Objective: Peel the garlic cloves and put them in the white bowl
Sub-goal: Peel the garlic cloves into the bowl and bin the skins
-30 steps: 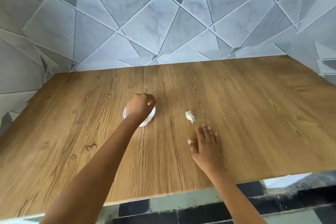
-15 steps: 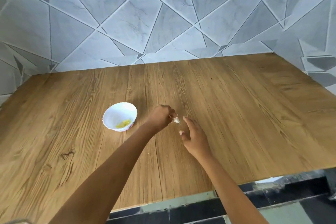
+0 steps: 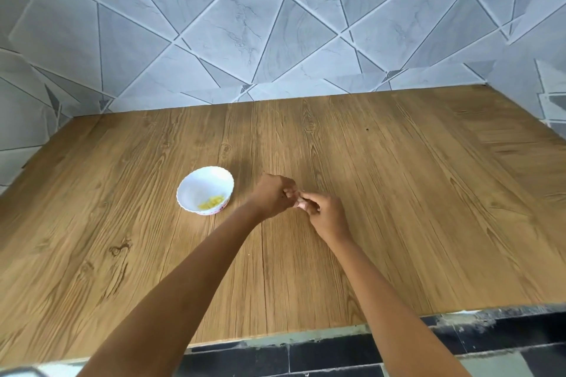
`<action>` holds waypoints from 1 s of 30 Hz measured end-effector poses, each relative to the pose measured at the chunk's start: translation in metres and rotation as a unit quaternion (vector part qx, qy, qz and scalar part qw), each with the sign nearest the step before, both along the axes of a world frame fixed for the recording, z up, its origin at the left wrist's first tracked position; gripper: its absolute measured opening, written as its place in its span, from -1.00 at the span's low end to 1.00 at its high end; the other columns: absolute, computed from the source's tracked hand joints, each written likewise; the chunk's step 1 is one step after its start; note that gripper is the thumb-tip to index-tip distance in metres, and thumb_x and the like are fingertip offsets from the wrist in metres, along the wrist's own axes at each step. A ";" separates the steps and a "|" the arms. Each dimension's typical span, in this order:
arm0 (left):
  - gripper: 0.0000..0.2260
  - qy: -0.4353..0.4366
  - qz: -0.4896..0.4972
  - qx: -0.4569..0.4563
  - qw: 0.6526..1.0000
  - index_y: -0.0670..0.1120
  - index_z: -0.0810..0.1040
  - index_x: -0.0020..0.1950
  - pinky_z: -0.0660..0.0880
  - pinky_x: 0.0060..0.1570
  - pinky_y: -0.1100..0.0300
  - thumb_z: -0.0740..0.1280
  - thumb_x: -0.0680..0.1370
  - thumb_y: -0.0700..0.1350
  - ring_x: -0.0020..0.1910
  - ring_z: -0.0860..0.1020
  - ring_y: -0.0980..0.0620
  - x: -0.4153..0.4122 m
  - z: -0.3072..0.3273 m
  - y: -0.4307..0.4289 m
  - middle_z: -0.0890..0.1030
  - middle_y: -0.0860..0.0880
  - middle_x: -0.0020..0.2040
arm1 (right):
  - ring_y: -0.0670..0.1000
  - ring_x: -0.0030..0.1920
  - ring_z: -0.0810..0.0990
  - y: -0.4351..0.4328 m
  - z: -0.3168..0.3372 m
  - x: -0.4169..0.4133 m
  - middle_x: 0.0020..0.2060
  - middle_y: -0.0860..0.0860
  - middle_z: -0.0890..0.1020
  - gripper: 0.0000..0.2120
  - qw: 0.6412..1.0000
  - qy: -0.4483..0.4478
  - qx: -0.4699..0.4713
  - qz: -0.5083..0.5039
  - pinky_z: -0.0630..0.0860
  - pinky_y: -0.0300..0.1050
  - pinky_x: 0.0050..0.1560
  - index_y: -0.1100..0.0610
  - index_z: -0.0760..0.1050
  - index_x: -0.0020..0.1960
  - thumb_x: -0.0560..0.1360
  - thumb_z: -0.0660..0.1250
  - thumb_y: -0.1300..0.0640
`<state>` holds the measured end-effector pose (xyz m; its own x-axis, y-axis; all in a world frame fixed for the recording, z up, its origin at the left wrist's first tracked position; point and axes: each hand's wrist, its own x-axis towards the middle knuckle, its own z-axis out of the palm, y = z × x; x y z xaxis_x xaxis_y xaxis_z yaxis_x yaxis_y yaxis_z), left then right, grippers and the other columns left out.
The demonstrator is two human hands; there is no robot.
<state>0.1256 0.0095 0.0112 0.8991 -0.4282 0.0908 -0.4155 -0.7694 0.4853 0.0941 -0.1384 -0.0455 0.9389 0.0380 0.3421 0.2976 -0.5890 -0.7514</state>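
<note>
A wall of grey-blue marbled tiles (image 3: 275, 40) cut into triangles rises behind the table, and under my arms the brown wood-grain table top (image 3: 398, 208) runs out to its near edge, with dark floor tiles (image 3: 337, 358) below it.

The small white bowl with a scalloped rim (image 3: 196, 185) stands on the wood just to the left of my hands, close but not touching them. A few pale yellow peeled pieces (image 3: 211, 202) lie in the bottom of it.

My left hand (image 3: 272, 196) and my right hand (image 3: 324, 213) meet above the table, both with fingers curled. Between them they pinch one small pale garlic clove (image 3: 298, 201). Only a sliver of it shows between my fingertips, so I cannot tell how much skin is on it or whether any has come loose.

I judge I am at the peeling step for this clove, working the skin with my nails. Next I need to hold the clove firm with one hand while the other catches an edge of the skin and strips it off. The grip has to be tight enough that the slippery clove does not shoot out, yet not so tight that it is crushed. Once bare, it goes a short way left and drops into the bowl.
</note>
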 end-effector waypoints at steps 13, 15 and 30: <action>-0.94 -0.044 0.070 -0.076 0.994 -0.18 0.58 -0.25 0.38 -0.35 0.27 0.44 0.35 -0.27 -0.39 0.51 0.11 -0.007 -0.012 0.003 0.56 0.04 -0.35 | 0.07 -0.03 0.62 0.001 -0.007 0.001 -0.03 0.08 0.67 -0.76 0.999 -0.020 -0.028 -0.014 0.56 -0.07 -0.02 0.21 0.59 0.15 0.49 0.37 0.27; -0.96 -0.012 0.145 -0.161 0.976 -0.18 0.58 -0.24 0.47 -0.31 0.22 0.42 0.39 -0.27 -0.36 0.54 0.11 -0.009 -0.011 0.009 0.60 0.00 -0.33 | 0.07 -0.06 0.63 0.001 -0.008 0.001 -0.06 0.08 0.67 -0.78 0.999 -0.027 -0.020 -0.008 0.57 -0.06 -0.05 0.22 0.60 0.12 0.49 0.35 0.30; -0.91 0.151 0.284 -0.374 0.870 -0.19 0.59 -0.17 0.57 -0.08 0.08 0.32 0.50 -0.31 -0.23 0.61 -0.01 -0.032 -0.004 0.008 0.64 -0.08 -0.28 | -0.01 -0.07 0.60 0.000 -0.008 0.002 -0.07 -0.03 0.66 -0.79 0.998 -0.025 -0.043 0.033 0.51 -0.16 -0.12 0.10 0.62 0.09 0.47 0.42 0.11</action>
